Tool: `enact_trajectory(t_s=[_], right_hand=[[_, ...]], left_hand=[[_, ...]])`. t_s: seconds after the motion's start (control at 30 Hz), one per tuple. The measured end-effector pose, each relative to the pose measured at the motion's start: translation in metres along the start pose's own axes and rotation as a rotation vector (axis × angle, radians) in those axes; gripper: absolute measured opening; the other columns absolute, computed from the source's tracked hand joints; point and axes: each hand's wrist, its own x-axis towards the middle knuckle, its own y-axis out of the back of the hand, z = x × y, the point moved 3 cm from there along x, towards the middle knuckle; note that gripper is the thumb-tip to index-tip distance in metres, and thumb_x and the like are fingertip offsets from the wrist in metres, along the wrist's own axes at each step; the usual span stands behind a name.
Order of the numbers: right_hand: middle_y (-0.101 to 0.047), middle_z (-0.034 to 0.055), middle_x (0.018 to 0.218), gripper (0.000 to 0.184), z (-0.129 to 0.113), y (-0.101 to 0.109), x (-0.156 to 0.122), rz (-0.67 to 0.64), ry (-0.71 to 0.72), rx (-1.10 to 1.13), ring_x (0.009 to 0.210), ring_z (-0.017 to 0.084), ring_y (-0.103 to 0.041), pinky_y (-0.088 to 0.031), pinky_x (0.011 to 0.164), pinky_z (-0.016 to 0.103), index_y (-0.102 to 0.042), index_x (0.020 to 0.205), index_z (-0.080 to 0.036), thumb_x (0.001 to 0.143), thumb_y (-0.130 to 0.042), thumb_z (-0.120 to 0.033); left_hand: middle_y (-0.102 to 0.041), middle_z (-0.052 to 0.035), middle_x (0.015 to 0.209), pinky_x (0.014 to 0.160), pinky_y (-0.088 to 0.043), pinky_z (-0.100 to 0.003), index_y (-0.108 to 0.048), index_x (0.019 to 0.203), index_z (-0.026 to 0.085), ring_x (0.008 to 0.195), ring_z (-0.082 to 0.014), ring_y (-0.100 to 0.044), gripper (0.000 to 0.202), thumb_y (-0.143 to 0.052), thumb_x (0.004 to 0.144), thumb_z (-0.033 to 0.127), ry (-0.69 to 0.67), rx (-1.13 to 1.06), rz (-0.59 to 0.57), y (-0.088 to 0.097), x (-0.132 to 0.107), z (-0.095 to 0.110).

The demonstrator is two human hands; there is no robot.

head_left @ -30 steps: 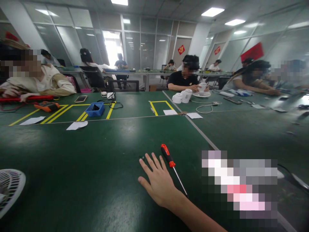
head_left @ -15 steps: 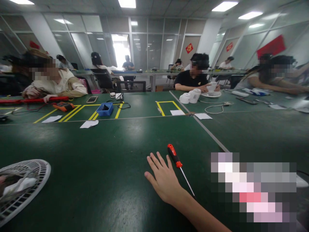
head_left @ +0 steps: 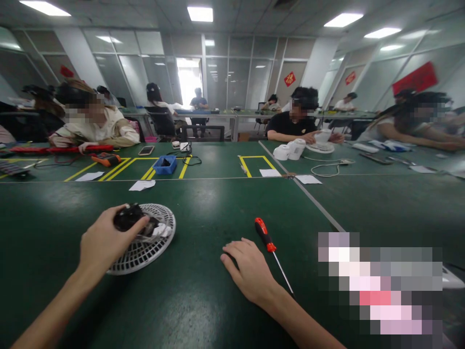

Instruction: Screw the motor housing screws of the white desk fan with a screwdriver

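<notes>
Hands near the table's (head_left: 203, 203) front edge: my left hand (head_left: 103, 242) clamps its fingers on a black motor part (head_left: 127, 218) atop a white fan grille (head_left: 145, 247). My right hand (head_left: 250, 271) curls beside a red screwdriver (head_left: 267, 240), and I cannot tell if it grips anything. Bare table lies ahead; a blur hides the near right corner.

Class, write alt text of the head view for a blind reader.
A left hand grips a black part on a white fan grille, on a green table. The right hand rests curled beside a red screwdriver. Other people sit at tables behind.
</notes>
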Motion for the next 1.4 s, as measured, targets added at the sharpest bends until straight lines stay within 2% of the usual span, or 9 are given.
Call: enact_trajectory(t_s=[0.07, 0.2, 0.37, 0.5, 0.63, 0.87, 1.0, 1.13, 1.4], right_hand=[[-0.078, 0.0058, 0.096, 0.029, -0.005, 0.003, -0.002, 0.046, 0.049, 0.011, 0.094, 0.021, -0.07, -0.047, 0.093, 0.037, -0.074, 0.095, -0.019, 0.105, -0.048, -0.027], [-0.07, 0.0032, 0.076, 0.028, -0.015, 0.003, -0.009, 0.085, 0.145, -0.065, 0.072, 0.017, -0.062, -0.04, 0.07, 0.032, -0.066, 0.076, -0.019, 0.101, -0.053, -0.023], [-0.067, 0.0017, 0.073, 0.022, -0.025, -0.006, -0.014, -0.007, 0.261, -0.106, 0.069, 0.017, -0.058, -0.037, 0.065, 0.032, -0.063, 0.075, -0.019, 0.096, -0.058, -0.023], [-0.068, 0.0019, 0.076, 0.02, -0.029, -0.009, -0.016, -0.069, 0.296, -0.127, 0.071, 0.018, -0.058, -0.04, 0.068, 0.032, -0.064, 0.076, -0.02, 0.095, -0.059, -0.025], [-0.068, 0.0024, 0.077, 0.02, -0.031, -0.008, -0.017, -0.086, 0.297, -0.111, 0.073, 0.018, -0.058, -0.042, 0.07, 0.033, -0.064, 0.076, -0.02, 0.094, -0.059, -0.026], [-0.069, 0.0048, 0.088, 0.009, -0.025, -0.003, -0.016, -0.025, 0.257, 0.035, 0.082, 0.02, -0.06, -0.046, 0.075, 0.032, -0.065, 0.086, -0.019, 0.091, -0.058, -0.021], [-0.068, 0.0052, 0.09, 0.012, -0.021, 0.003, -0.015, 0.068, 0.233, 0.163, 0.082, 0.02, -0.061, -0.048, 0.075, 0.031, -0.064, 0.087, -0.019, 0.087, -0.053, -0.014], [-0.069, 0.0049, 0.089, 0.018, -0.018, 0.007, -0.015, 0.163, 0.201, 0.251, 0.081, 0.018, -0.063, -0.05, 0.075, 0.029, -0.065, 0.089, -0.02, 0.09, -0.05, -0.011], [-0.073, 0.0068, 0.099, 0.023, -0.012, 0.007, -0.013, 0.234, 0.242, 0.274, 0.087, 0.019, -0.068, -0.055, 0.079, 0.03, -0.074, 0.102, -0.02, 0.096, -0.054, -0.01]], left_hand=[[-0.067, -0.0109, 0.132, 0.1, -0.054, -0.054, -0.057, 0.131, 0.022, 0.118, -0.0369, -0.066, 0.065, -0.059, 0.086, 0.068, 0.017, -0.056, -0.036, -0.011, -0.007, 0.039], [-0.068, -0.0124, 0.13, 0.098, -0.055, -0.049, -0.056, 0.133, 0.022, 0.117, -0.0351, -0.068, 0.063, -0.062, 0.086, 0.064, -0.137, -0.148, -0.065, -0.031, -0.018, 0.097], [-0.064, -0.015, 0.136, 0.104, -0.053, -0.049, -0.052, 0.139, 0.018, 0.119, -0.0346, -0.066, 0.066, -0.065, 0.087, 0.057, -0.347, -0.266, -0.051, -0.051, -0.03, 0.144], [-0.051, -0.0183, 0.152, 0.112, -0.047, -0.052, -0.019, 0.161, 0.02, 0.135, -0.0355, -0.056, 0.1, -0.069, 0.084, 0.059, -0.509, -0.433, -0.135, -0.06, -0.04, 0.167], [-0.031, -0.0193, 0.165, 0.118, -0.038, -0.061, 0.0, 0.163, 0.026, 0.148, -0.0383, -0.04, 0.107, -0.065, 0.086, 0.061, -0.595, -0.468, -0.138, -0.065, -0.05, 0.161], [-0.014, -0.0078, 0.171, 0.123, -0.026, -0.067, -0.008, 0.159, 0.039, 0.156, -0.0368, -0.022, 0.085, -0.058, 0.09, 0.041, -0.897, -0.46, 0.168, -0.074, -0.084, 0.122], [-0.026, -0.0046, 0.166, 0.121, -0.029, -0.069, -0.02, 0.154, 0.043, 0.15, -0.0361, -0.035, 0.087, -0.062, 0.08, 0.029, -1.082, -0.523, 0.279, -0.08, -0.103, 0.117], [-0.045, -0.0065, 0.153, 0.118, -0.037, -0.065, -0.026, 0.151, 0.042, 0.145, -0.035, -0.043, 0.084, -0.063, 0.077, 0.026, -1.088, -0.525, 0.27, -0.08, -0.108, 0.12], [-0.063, -0.0112, 0.125, 0.111, -0.048, -0.055, -0.055, 0.133, 0.023, 0.13, -0.0322, -0.054, 0.057, -0.068, 0.077, 0.018, -1.115, -0.518, 0.336, -0.072, -0.108, 0.127]])
